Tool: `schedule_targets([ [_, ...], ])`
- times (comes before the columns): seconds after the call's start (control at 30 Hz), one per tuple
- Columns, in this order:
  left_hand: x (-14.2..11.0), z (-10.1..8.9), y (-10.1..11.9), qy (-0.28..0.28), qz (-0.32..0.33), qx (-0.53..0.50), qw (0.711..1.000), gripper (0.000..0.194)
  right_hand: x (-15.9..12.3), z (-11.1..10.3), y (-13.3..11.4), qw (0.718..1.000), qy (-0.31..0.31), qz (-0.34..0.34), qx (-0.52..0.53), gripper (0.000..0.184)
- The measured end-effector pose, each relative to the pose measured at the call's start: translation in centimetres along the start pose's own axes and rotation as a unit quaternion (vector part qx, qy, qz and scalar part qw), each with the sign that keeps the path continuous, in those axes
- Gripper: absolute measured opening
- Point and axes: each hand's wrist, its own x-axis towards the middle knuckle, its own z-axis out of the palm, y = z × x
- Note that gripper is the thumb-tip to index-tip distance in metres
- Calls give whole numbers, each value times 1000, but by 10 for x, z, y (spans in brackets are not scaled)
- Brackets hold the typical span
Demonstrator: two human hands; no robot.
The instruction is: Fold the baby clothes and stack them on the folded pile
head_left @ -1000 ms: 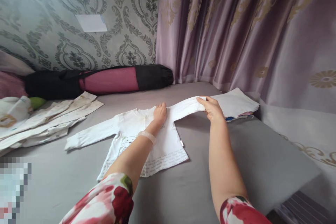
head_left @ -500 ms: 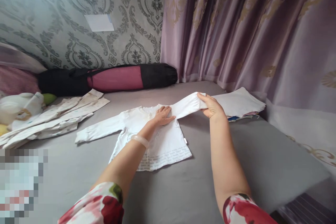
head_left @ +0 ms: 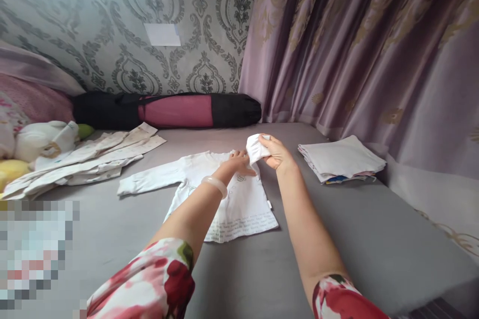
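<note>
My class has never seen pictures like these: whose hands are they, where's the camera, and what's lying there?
No machine here: these are one person's bare hands, seen from a camera worn on the head, looking forward and down. The right hand holds a raised sleeve of a white shirt by its end; the left hand lies on the shirt near that shoulder. Around it on the grey sheet are pale patterned garments at left, a stack of folded cloth at right and a long black-and-maroon bag behind.
</note>
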Motion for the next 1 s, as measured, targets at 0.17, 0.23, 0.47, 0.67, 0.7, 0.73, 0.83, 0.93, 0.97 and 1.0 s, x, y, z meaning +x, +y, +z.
schedule_targets([
  [0.17, 5, -5, 0, 11, -4, -24, 1000, 99, 9, 8, 14, 1000, 24, 4, 4, 11],
  [0.23, 6, -2, -2, 22, -3, -34, 999, 99, 11, 10, 18, 999, 35, 5, 7, 11],
  [0.47, -14, 4, -37, 131, 110, -148, 974, 67, 15, 19, 33, 996, 90, 8, -21, 9],
  [0.67, -60, 12, -89, 255, -62, -227, 938, 48, 19, 36, 57, 990, 122, 32, -64, 7],
  [0.7, -68, 14, -96, 267, -88, -248, 927, 45, 21, 40, 62, 989, 127, 35, -71, 7],
  [0.73, -76, 17, -101, 275, -107, -266, 918, 42, 23, 43, 68, 988, 132, 37, -78, 7],
  [0.83, -94, 25, -110, 299, -131, -295, 898, 37, 29, 54, 85, 985, 144, 35, -83, 9],
  [0.93, -103, 33, -110, 309, -115, -287, 899, 37, 32, 62, 100, 986, 143, 37, -77, 12],
  [0.97, -104, 36, -108, 314, -107, -275, 903, 38, 33, 64, 104, 987, 138, 39, -77, 13],
  [1.0, -105, 39, -106, 320, -101, -256, 907, 40, 33, 66, 108, 987, 132, 41, -78, 14],
])
